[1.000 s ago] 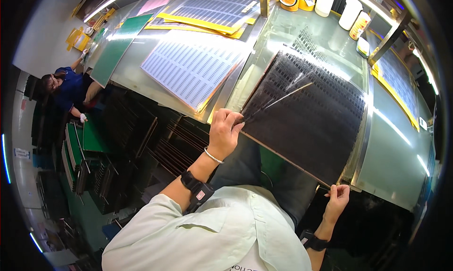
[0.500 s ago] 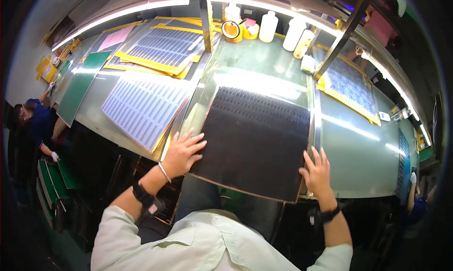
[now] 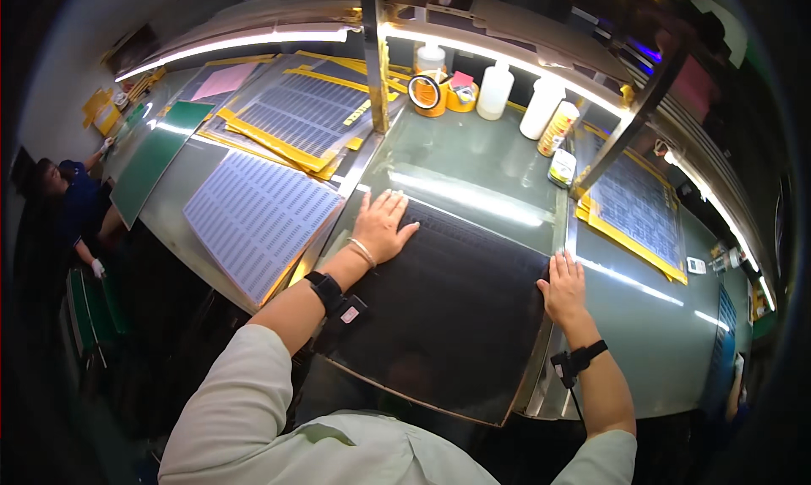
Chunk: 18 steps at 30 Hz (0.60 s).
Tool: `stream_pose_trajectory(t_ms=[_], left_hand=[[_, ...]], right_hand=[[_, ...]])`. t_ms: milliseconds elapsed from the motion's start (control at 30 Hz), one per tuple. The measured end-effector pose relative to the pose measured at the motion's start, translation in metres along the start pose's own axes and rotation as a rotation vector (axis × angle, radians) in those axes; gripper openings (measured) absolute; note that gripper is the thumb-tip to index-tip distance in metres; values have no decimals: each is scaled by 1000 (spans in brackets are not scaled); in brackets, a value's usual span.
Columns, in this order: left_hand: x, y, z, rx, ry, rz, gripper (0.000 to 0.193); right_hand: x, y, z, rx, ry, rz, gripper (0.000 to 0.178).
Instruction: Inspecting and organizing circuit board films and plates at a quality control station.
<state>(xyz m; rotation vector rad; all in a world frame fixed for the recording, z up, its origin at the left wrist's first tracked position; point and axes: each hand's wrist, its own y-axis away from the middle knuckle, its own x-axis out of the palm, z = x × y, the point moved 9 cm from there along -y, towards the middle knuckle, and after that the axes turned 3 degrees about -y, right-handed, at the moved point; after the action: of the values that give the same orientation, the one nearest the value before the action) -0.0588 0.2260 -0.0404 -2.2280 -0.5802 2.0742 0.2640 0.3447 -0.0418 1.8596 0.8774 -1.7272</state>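
A dark, nearly black rectangular panel [image 3: 439, 316] with a thin copper-coloured edge lies flat on the glass-topped bench, its near edge jutting over the bench front. My left hand [image 3: 382, 229] rests on its far left corner, fingers stretched out and pointing away. At the far right corner, my right hand [image 3: 564, 289] lies along the side edge with fingers extended and thumb against the panel. Neither hand grips anything. Left of the panel sits a stack topped by a pale sheet [image 3: 262, 219] patterned with rows of small dark marks.
Behind the panel stand a white bottle [image 3: 495, 90], tape rolls [image 3: 428, 94] and a yellow-labelled bottle [image 3: 558, 128]. Metal posts [image 3: 374, 54] hold a lit shelf. Yellow-edged patterned films [image 3: 304, 113] lie left, more films [image 3: 635, 202] right. A co-worker [image 3: 74, 198] handles a green board [image 3: 156, 160].
My left hand has moved from the panel's left side to its far left corner. My right hand has slid farther along the right edge. The view has shifted, so the bench appears lower.
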Motion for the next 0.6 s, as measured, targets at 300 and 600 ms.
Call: stream_pose_trajectory(t_ms=[300,600], left_hand=[[11,10,22,-211,-54,146,74],[-70,219,10,125,497,512,66]], right_hand=[[-51,178,118,-93,-349,65,68],[-10,273,93,917,-1895,-46,27]])
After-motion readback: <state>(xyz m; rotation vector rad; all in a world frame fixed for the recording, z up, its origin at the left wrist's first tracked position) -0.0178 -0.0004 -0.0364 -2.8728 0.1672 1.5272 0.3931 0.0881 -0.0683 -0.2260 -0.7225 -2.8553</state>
